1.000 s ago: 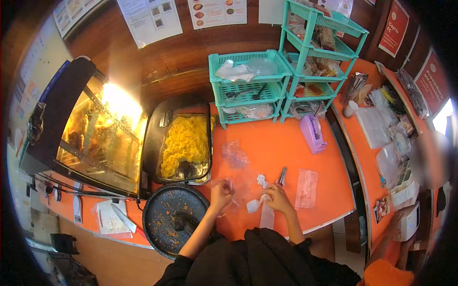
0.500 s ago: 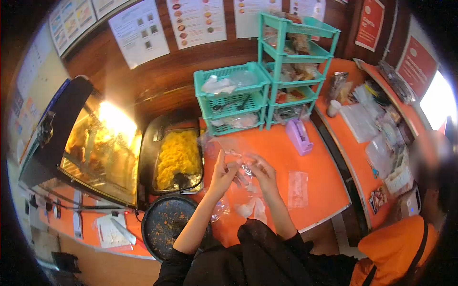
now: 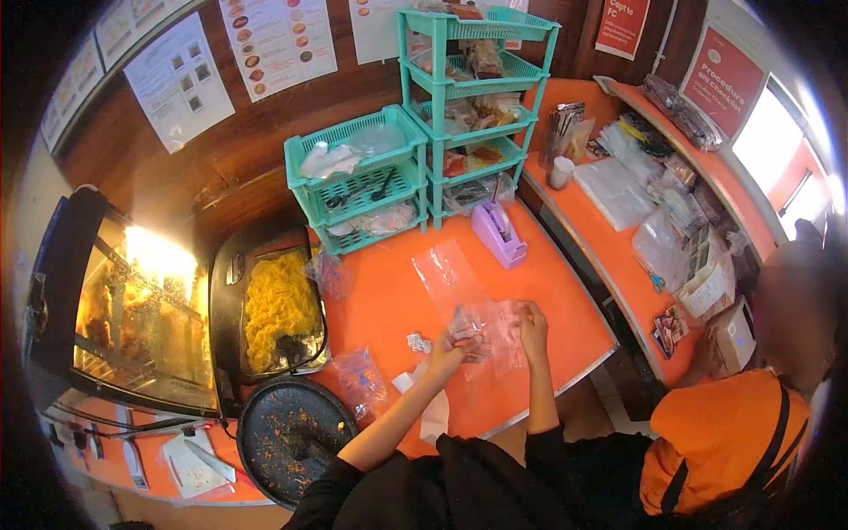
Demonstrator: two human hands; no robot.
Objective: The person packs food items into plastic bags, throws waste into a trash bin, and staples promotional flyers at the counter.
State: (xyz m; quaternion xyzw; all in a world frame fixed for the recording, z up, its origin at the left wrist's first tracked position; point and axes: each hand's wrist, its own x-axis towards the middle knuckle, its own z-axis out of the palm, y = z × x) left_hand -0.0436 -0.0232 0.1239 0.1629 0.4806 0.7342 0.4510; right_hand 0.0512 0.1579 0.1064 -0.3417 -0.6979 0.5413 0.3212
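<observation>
Over the orange table my left hand (image 3: 449, 351) is closed on the lower end of a long clear plastic bag (image 3: 444, 269), whose other end stretches away across the tabletop. What else may lie inside those fingers is hard to see. My right hand (image 3: 532, 333) pinches the right edge of a second clear plastic bag (image 3: 507, 336), flat and partly overlapping the first. Left of my left hand lies a small crumpled silvery wad (image 3: 419, 343). White paper pieces (image 3: 435, 417) sit partly under my left forearm.
Left are a tray of yellow rice (image 3: 281, 300), a dark round pan (image 3: 296, 437), a knife (image 3: 210, 459) and a lit display case (image 3: 146, 318). Behind stand green racks (image 3: 358, 181) and a purple tape dispenser (image 3: 499, 234). A person in orange (image 3: 724, 433) is close at right.
The view has turned right. The crumpled silvery piece from between my hands now lies on the table. My hands have moved apart, the right one onto the flat bag.
</observation>
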